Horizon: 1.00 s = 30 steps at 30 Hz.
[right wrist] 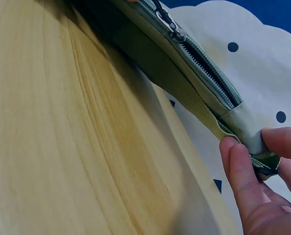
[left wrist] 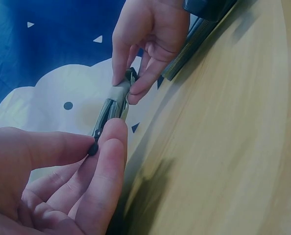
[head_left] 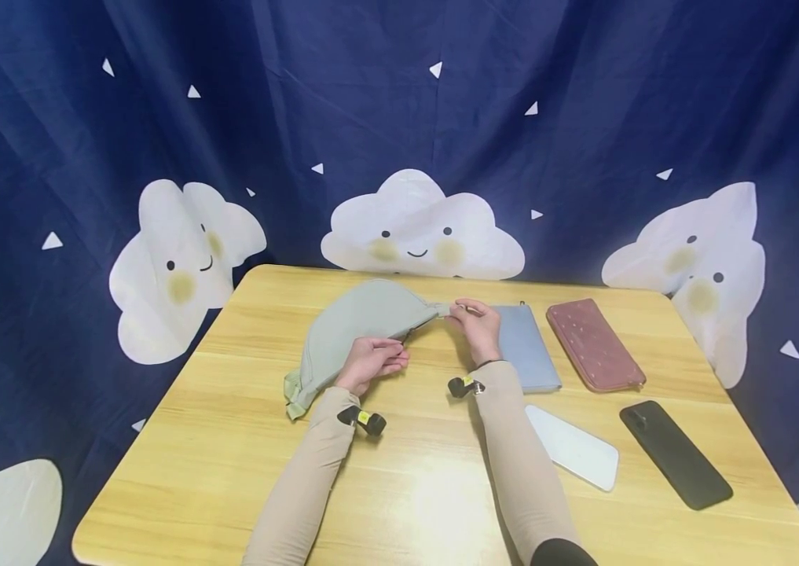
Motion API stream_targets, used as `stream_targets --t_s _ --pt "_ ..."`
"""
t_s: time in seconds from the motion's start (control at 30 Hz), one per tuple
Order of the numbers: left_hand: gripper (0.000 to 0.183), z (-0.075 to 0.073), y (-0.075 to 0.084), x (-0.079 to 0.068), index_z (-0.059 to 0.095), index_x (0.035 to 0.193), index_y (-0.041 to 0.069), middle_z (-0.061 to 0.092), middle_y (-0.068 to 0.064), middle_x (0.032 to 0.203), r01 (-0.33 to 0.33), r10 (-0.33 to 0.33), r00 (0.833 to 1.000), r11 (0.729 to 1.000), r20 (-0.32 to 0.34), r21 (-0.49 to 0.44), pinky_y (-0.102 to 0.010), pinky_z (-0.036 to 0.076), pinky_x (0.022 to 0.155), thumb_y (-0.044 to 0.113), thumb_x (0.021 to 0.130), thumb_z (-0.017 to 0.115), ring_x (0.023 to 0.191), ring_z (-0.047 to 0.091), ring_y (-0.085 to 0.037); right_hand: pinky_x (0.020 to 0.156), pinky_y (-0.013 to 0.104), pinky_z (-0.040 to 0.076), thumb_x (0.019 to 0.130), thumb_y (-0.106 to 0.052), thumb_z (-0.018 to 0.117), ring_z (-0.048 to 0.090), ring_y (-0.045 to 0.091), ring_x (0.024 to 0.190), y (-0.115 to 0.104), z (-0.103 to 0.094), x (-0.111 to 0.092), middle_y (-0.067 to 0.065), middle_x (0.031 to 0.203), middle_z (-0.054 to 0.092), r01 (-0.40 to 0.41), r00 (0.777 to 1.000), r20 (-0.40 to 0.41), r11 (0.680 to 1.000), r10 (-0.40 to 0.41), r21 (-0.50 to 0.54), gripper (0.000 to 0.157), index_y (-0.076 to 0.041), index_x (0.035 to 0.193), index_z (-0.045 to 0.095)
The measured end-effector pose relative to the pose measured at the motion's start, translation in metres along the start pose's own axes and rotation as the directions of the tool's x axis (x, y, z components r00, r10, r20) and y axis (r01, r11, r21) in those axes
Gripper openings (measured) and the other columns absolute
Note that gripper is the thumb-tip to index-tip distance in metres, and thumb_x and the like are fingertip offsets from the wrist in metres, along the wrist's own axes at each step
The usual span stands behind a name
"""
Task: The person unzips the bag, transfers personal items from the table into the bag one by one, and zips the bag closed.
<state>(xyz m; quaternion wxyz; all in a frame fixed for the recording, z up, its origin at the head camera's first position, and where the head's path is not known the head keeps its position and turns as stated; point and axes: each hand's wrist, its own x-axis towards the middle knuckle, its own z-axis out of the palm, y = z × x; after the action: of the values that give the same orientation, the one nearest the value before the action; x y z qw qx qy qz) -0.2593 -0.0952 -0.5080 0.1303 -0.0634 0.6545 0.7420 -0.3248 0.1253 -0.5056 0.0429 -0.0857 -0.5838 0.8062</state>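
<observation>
A grey-green waist bag stands on the table, its curved side up and away from me. My left hand pinches the dark cord zipper pull between thumb and fingers. At the bag's right end, my right hand grips the tapered fabric tab and the webbing behind it. The zipper slider sits partway along the zipper, with a dark gap between the teeth from there to the tab end. A pale green strap hangs at the bag's left end.
Right of the bag lie a light blue flat case, partly behind my right hand, and a burgundy zip wallet. Nearer are a white phone-shaped slab and a black phone. A blue cloud-print curtain hangs behind the wooden table.
</observation>
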Motion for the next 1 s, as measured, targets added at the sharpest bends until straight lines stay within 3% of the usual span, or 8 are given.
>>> stream_targets --t_s 0.33,0.73,1.0 --pt "0.03 -0.0019 0.002 -0.0014 0.063 0.124 -0.017 0.079 -0.009 0.084 -0.001 0.001 1.0 1.0 0.01 0.0 -0.019 0.06 0.07 -0.001 0.098 0.064 0.071 0.075 -0.01 0.1 0.046 0.056 0.092 0.007 0.069 0.076 0.013 0.076 0.0005 -0.0002 0.001 0.0 0.087 0.07 0.005 1.0 0.0 1.0 -0.005 0.0 0.041 0.02 0.129 0.057" --pt "0.03 -0.0035 0.003 -0.0051 0.064 0.123 -0.016 0.078 -0.005 0.081 -0.001 0.001 1.0 1.0 -0.001 0.002 -0.018 0.06 0.068 -0.001 0.098 0.063 0.069 0.075 -0.009 0.1 0.047 0.056 0.092 0.007 0.069 0.077 0.016 0.078 -0.0044 -0.0016 -0.0002 0.003 0.089 0.071 -0.003 1.0 -0.016 1.0 0.003 0.005 0.035 0.017 0.124 0.062" --pt "0.032 -0.0042 0.0028 -0.0072 0.061 0.125 -0.018 0.079 -0.008 0.085 -0.001 0.001 1.0 1.0 -0.002 0.001 -0.02 0.06 0.071 -0.001 0.098 0.063 0.072 0.075 -0.01 0.098 0.045 0.057 0.092 0.007 0.068 0.077 0.013 0.075 -0.0042 -0.0026 0.0006 0.001 0.088 0.071 0.004 1.0 -0.012 1.0 -0.004 0.001 0.039 0.019 0.128 0.058"
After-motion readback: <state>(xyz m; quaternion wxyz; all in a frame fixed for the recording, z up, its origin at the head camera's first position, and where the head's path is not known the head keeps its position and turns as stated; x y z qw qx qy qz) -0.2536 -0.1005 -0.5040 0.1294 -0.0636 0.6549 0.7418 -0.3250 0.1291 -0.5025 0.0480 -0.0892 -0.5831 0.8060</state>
